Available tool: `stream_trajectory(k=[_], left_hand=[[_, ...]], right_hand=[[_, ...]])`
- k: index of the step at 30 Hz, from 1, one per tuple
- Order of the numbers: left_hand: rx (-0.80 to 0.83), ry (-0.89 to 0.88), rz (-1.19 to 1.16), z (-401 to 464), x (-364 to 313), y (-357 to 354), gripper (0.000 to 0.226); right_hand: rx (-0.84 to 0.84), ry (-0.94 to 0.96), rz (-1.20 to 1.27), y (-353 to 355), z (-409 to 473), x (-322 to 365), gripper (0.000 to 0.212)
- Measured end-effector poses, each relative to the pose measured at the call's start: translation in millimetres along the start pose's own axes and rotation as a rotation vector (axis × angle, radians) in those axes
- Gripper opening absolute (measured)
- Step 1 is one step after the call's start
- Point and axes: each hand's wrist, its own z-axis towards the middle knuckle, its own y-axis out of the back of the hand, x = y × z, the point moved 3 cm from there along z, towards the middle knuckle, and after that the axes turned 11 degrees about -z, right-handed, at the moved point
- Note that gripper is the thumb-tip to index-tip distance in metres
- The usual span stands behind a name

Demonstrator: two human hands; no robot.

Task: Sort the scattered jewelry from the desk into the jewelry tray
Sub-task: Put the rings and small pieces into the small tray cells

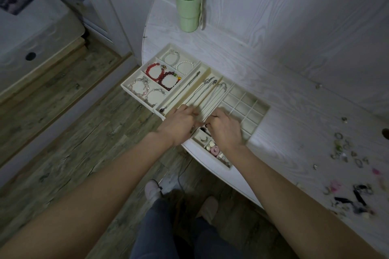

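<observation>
I am looking down at the desk, a pale wood-grain top with a rounded front edge. The jewelry tray is sitting at the left front edge of the desk, turned diagonally, and its near corner is hanging a little past the rim. Behind it, near the back left of the desk, a green tumbler is standing upright.

In the tray, bracelets are lying in the left compartments. The necklaces are lying in the long middle channels, with their long axis along the channels, from the back of the tray down toward me. The grid of small cells on the right side is looking mostly bare, and a few small pieces are showing in the nearest cells.

My left hand and my right hand are working close together over the near end of the channels. The fingers are curling, probably on a thin chain, but I cannot tell what each one is pinching.

The scattered jewelry, rings and small dark pieces, is waiting near the right front edge of the desk, well apart from the tray.

I am judging a chain to be light, limp and easy to tangle. It is better to pinch it at both ends and lay it straight along a channel.
</observation>
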Motion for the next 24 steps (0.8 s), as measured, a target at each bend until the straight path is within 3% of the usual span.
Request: stream_trajectory(k=[12, 24], left_hand=[[0.021, 0.005, 0.022, -3, -3, 2, 0.051], [-0.096, -0.024, -0.024, 21, -49, 4, 0.042]], right_hand=[[-0.077, -0.042, 0.156, 9, -7, -5, 0.019], [-0.111, -0.297, 0.528, 10, -34, -72, 0.02]])
